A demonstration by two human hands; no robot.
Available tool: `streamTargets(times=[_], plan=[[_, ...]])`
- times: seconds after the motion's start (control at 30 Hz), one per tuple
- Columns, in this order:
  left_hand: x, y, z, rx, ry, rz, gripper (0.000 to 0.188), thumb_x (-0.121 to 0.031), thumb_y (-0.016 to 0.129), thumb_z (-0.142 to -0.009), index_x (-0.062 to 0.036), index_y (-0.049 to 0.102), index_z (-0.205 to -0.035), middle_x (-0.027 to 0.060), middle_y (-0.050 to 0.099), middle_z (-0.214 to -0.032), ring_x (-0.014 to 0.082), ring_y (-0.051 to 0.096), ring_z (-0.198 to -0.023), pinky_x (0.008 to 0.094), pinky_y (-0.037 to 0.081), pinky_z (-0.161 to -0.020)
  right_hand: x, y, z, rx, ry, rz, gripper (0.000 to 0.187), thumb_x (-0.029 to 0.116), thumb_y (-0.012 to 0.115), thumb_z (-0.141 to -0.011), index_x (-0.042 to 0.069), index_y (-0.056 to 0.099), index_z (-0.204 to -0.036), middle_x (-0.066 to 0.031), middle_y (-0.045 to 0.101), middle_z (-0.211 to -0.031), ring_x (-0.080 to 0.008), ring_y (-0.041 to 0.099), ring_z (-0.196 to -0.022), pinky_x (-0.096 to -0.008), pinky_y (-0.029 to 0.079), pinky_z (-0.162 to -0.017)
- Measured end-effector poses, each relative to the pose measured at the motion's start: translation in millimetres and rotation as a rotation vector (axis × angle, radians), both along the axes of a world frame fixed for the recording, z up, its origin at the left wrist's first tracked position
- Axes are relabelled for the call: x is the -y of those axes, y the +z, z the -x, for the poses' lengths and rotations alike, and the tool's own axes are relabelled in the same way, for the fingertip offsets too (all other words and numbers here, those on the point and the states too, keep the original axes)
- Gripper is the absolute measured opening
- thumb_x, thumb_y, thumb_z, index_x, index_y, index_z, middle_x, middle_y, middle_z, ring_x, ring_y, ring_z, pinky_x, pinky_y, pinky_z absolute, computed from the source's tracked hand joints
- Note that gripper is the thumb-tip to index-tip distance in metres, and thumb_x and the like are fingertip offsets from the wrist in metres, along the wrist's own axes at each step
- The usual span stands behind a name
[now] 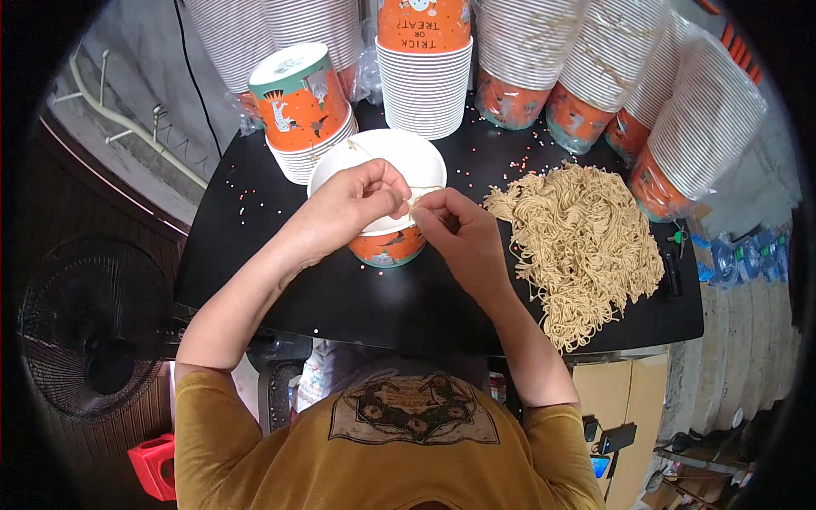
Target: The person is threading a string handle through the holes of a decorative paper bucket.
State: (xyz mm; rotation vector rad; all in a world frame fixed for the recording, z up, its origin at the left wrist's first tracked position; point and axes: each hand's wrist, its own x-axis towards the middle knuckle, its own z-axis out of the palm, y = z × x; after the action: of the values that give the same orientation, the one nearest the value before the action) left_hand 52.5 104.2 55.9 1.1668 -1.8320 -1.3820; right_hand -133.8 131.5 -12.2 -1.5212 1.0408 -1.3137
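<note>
A paper bucket [388,248], white inside and printed orange with a green base, stands tilted toward me on the black table. Over its near rim, my left hand [355,200] pinches a thin beige cord [427,188] between thumb and fingertips. My right hand [464,240] is closed in a pinch on the same cord, its fingertips almost meeting the left ones. A small knot or loop seems to sit between them, partly hidden by the fingers. More beige cord shows at the bucket's far left rim. To the right lies a big tangled heap of cut beige cords [586,242].
Upside-down orange buckets [302,106] and a tall white-rimmed stack [423,85] stand behind. Plastic-wrapped bucket stacks [701,119] line the back and right. Small pink and white bits lie scattered on the black table [255,255]. A dark fan [93,340] stands at left.
</note>
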Motion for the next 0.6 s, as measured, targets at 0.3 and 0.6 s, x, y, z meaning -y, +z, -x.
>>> streamTargets(times=[0.3, 0.6], plan=[[-6, 2, 1, 0.183, -0.032, 0.230, 0.014, -0.011, 0.056, -0.093, -0.0018, 0.058, -0.104, 0.0011, 0.059, -0.088, 0.0072, 0.051, -0.079, 0.0256, 0.045, -0.076, -1, 1, 0, 0.002, 0.004, -0.031, 0.014, 0.014, 0.066, -0.091, 0.000, 0.065, -0.094, 0.0005, 0.062, -0.074, -0.0030, 0.054, -0.068, -0.0215, 0.046, -0.062], [-10, -9, 2, 0.282, 0.145, 0.776, 0.013, -0.011, 0.064, -0.087, -0.0025, 0.057, -0.094, 0.0066, 0.057, -0.090, 0.0202, 0.058, -0.087, 0.0309, 0.044, -0.082, 0, 0, 0, 0.020, -0.003, -0.025, 0.014, 0.013, 0.066, -0.091, -0.001, 0.065, -0.093, 0.0012, 0.063, -0.076, -0.0024, 0.054, -0.069, -0.0212, 0.046, -0.062]])
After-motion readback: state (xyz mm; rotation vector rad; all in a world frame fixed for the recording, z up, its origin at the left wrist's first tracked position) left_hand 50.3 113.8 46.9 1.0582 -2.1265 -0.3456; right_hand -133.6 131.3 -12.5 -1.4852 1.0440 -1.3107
